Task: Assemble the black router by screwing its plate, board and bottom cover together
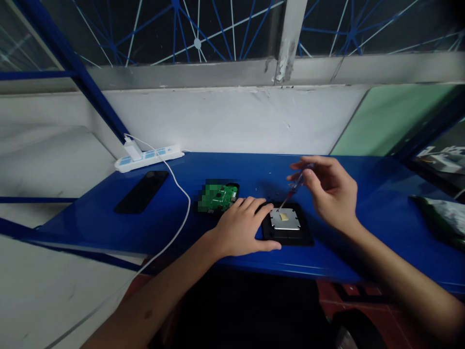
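A screwdriver [298, 183] with a purplish clear handle is pinched in my right hand [332, 194], its shaft slanting down to the left. Its tip meets the upper left corner of a silver metal plate [290, 224], which has a small beige pad [284, 217] near its middle. That plate sits in a flat black casing [307, 236] on the table. My left hand [245, 228] lies with fingers spread over the casing's left edge. Just beyond its fingers is a green circuit board [218, 196], partly pixelated, in a dark housing.
The blue table [196, 167] carries a black phone [142, 192] and a white power strip [150, 158] with a charger. A white cable [186, 213] loops across the left side. Tiny dark bits lie behind the casing. A green and white packet [441, 215] sits at right.
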Available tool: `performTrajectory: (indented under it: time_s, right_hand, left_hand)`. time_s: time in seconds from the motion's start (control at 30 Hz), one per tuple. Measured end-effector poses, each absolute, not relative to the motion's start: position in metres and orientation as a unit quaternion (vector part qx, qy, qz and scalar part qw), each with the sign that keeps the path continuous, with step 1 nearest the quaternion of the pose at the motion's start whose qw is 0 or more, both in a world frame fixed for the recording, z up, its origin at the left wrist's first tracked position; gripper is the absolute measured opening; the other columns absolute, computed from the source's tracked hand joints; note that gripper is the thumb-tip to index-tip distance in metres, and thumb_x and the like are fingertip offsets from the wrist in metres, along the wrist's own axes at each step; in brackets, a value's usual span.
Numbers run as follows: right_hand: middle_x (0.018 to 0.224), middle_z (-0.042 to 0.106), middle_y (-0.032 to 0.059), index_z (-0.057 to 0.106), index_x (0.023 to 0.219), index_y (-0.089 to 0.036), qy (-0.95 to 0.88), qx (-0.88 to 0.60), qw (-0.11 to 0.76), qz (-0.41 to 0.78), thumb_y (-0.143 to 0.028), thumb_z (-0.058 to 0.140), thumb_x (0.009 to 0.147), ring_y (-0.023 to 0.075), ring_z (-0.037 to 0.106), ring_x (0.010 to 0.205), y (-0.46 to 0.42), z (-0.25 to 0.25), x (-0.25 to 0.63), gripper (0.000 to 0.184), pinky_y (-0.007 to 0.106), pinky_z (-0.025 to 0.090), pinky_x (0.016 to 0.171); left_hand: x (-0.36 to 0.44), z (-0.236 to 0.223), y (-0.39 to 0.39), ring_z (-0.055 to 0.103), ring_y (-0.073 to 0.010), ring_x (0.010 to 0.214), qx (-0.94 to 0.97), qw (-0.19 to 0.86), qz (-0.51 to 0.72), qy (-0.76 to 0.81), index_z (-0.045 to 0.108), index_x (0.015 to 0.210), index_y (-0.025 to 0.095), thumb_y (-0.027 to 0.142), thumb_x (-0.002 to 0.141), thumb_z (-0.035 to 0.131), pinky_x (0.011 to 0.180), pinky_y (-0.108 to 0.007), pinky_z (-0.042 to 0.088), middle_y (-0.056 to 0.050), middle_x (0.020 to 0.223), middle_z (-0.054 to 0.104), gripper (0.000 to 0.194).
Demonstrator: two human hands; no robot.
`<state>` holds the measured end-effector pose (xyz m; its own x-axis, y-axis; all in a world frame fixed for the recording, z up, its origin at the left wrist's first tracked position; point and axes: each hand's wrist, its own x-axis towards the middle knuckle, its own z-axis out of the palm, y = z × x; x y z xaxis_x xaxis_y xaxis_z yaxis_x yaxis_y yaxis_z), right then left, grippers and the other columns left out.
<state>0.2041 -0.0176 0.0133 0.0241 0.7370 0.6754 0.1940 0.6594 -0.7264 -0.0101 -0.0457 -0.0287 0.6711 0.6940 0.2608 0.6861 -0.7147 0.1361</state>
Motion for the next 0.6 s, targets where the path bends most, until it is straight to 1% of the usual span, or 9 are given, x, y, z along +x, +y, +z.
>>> performTrajectory:
  time_s: [0.17, 0.27, 0.43, 0.53, 0.6]
  right_hand:
    - [0.099, 0.074, 0.0039, 0.065, 0.111, -0.025, -0.650, -0.371, 0.635, 0.189, -0.032, 0.064, 0.092, 0.0175, 0.074, 0.080, 0.000, 0.008, 0.217, 0.020, 0.036, 0.063, 0.072]
    - [0.099, 0.076, 0.0045, 0.066, 0.107, -0.024, -0.626, -0.385, 0.652, 0.188, -0.033, 0.067, 0.090, 0.0170, 0.073, 0.082, 0.014, -0.001, 0.225, 0.018, 0.033, 0.063, 0.068]
    - [0.100, 0.075, 0.0059, 0.066, 0.106, -0.022, -0.603, -0.415, 0.647, 0.212, -0.036, 0.066, 0.089, 0.0180, 0.074, 0.085, 0.024, -0.010, 0.232, 0.022, 0.031, 0.064, 0.065]
    - [0.100, 0.075, 0.0054, 0.066, 0.105, -0.022, -0.597, -0.416, 0.645, 0.233, -0.037, 0.067, 0.088, 0.0180, 0.074, 0.086, 0.025, -0.011, 0.230, 0.023, 0.030, 0.065, 0.066]
    - [0.099, 0.075, 0.0051, 0.066, 0.104, -0.022, -0.597, -0.414, 0.643, 0.242, -0.038, 0.067, 0.088, 0.0180, 0.073, 0.088, 0.026, -0.011, 0.229, 0.023, 0.030, 0.065, 0.066]
  left_hand:
    - [-0.010, -0.026, -0.047, 0.050, -0.0329, 0.128, 0.915, 0.003, 0.137, 0.380, 0.048, 0.142, 0.017, 0.077, 0.084, 0.055, 0.108, -0.047, 0.038, -0.013, 0.146, 0.051, 0.084]
    - [-0.011, -0.024, -0.047, 0.050, -0.0332, 0.129, 0.919, -0.004, 0.124, 0.375, 0.047, 0.143, 0.017, 0.077, 0.084, 0.054, 0.108, -0.048, 0.038, -0.014, 0.148, 0.050, 0.084]
    - [-0.014, -0.016, -0.043, 0.048, -0.0351, 0.130, 0.927, -0.018, 0.106, 0.360, 0.047, 0.144, 0.019, 0.083, 0.085, 0.046, 0.110, -0.053, 0.034, -0.015, 0.149, 0.049, 0.087]
    - [-0.013, -0.009, -0.038, 0.050, -0.0342, 0.128, 0.927, -0.026, 0.099, 0.361, 0.054, 0.137, 0.018, 0.079, 0.091, 0.038, 0.107, -0.052, 0.037, -0.015, 0.144, 0.053, 0.078]
    - [-0.010, -0.004, -0.033, 0.051, -0.0337, 0.127, 0.930, -0.037, 0.096, 0.353, 0.057, 0.133, 0.016, 0.077, 0.094, 0.034, 0.106, -0.050, 0.038, -0.015, 0.142, 0.055, 0.075]
